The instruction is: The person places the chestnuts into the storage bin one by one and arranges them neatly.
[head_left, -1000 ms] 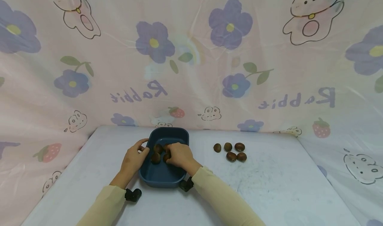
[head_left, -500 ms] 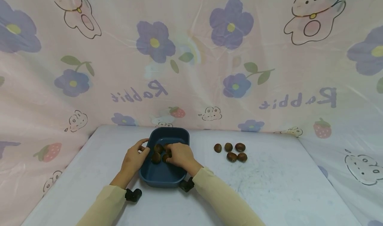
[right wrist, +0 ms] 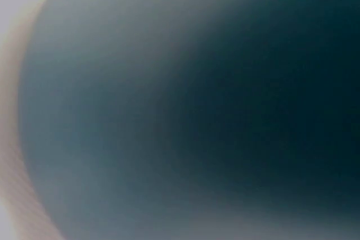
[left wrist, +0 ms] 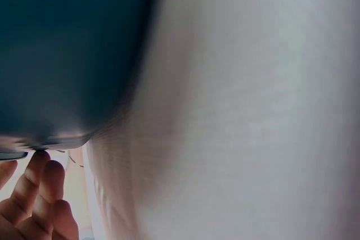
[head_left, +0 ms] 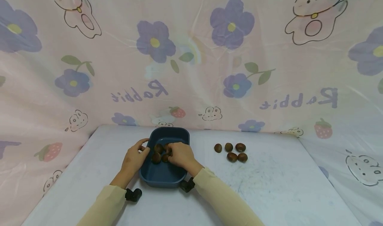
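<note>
A dark blue rectangular box with rounded corners stands on the white table. In it lie several brown chestnuts, among them one chestnut near its left side. My left hand holds the left rim; its fingertips touch the outer wall in the left wrist view. My right hand reaches in over the right rim, fingers bent down around a chestnut that it partly hides. Close and blurred, the box wall fills most of the right wrist view.
Right of the box, several more chestnuts lie on the white table in two loose rows. Behind the table hangs a pink cloth printed with flowers and rabbits. A black wrist mount sits by the left sleeve.
The chestnut by my right fingertips has shifted slightly left inside the box. My left hand and the box stay in place, as do the chestnuts on the table.
</note>
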Demonstrator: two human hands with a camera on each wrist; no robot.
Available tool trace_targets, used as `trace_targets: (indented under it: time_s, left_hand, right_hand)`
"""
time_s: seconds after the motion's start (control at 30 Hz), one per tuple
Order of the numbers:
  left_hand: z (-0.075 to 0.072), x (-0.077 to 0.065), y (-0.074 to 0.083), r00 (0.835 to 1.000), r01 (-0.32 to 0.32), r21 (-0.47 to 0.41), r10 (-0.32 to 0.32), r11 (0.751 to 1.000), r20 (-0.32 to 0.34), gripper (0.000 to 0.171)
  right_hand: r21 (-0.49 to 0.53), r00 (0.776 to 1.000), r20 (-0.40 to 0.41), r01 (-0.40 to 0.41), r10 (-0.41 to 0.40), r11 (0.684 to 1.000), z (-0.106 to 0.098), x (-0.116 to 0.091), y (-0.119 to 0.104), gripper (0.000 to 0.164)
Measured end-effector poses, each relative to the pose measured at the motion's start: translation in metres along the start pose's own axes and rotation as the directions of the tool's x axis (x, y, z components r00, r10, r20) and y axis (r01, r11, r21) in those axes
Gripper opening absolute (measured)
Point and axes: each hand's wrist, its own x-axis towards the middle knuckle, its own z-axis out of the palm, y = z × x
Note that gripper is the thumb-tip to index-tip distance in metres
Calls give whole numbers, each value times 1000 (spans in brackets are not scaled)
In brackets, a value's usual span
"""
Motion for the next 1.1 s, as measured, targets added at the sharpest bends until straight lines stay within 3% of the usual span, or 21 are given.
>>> trace_targets:
  time_s: [0.47, 0.83, 0.97, 1.1]
  left_hand:
    - [-1, 0, 0, 1000, 4, -10, -4, 1000, 1, 43]
    - [-1, 1, 1, 1000, 1, -13, -1, 1000, 6, 44]
    - [-1, -1, 2, 1000, 4, -8, -4, 1000, 9, 44]
    - [-1, -1, 1, 1000, 10, -2, -10, 1000, 13, 44]
  right_hand:
    - [-24, 999, -37, -16, 16, 1000, 0, 1, -2, 8]
    - [130, 999, -39, 41, -36, 991, -1, -1, 3, 14]
    - [248, 996, -17, 91, -89, 964, -5, -2, 8, 18]
    - [426, 988, 9, 137, -156, 894, -12, -3, 12, 21]
